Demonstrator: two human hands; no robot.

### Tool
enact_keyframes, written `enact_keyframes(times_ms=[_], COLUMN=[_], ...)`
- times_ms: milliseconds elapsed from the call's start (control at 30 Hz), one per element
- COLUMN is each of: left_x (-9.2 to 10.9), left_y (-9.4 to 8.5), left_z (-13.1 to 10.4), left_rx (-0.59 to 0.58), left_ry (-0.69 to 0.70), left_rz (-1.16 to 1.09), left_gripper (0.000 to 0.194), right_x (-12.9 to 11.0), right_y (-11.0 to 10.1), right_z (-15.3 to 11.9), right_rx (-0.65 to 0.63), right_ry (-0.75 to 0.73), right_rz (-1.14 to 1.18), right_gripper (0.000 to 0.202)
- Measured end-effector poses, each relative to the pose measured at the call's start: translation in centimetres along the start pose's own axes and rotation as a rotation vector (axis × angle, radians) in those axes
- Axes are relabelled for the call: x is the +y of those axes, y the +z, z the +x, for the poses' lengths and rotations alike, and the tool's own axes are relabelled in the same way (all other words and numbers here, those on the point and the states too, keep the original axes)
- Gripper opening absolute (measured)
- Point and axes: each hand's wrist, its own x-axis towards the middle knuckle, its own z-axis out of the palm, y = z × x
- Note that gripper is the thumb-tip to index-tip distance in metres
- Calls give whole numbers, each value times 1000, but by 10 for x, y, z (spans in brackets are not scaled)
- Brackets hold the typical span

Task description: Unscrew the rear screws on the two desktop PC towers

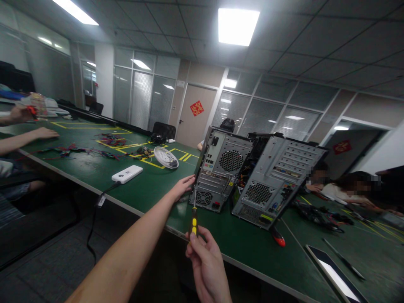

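Note:
My right hand (206,261) grips a screwdriver (194,223) with a black and yellow handle. The shaft points up to the lower left of a computer case's back panel (217,176); I cannot tell whether the tip touches it. Stretched out flat, the fingers of my left hand (183,188) lie against or close beside that case's left side. The case stands upright on the green table (154,191), its fan grille, ports and slots facing me. A second computer case (271,176) stands just to its right.
A white power bank (127,174) with a black cable and a round white basket (166,158) lie left. A red-tipped tool (279,239) sits by the second case, a tablet (334,273) further right. Another person's hands (46,133) are far left; other people sit right.

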Motion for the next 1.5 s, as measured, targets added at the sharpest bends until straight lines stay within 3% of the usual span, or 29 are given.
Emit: enact_keyframes(times_ms=[1100, 1500], left_x=[4, 4], left_y=[2, 2], left_z=[-4, -3], left_rx=[-17, -15], left_ry=[7, 6], left_rz=[-11, -9], left_gripper=[74, 74], right_x=[-1, -4], right_y=[3, 6], right_z=[-3, -1], right_rx=[-51, -19], right_ry=[73, -17], right_rz=[168, 20], right_gripper=[50, 61])
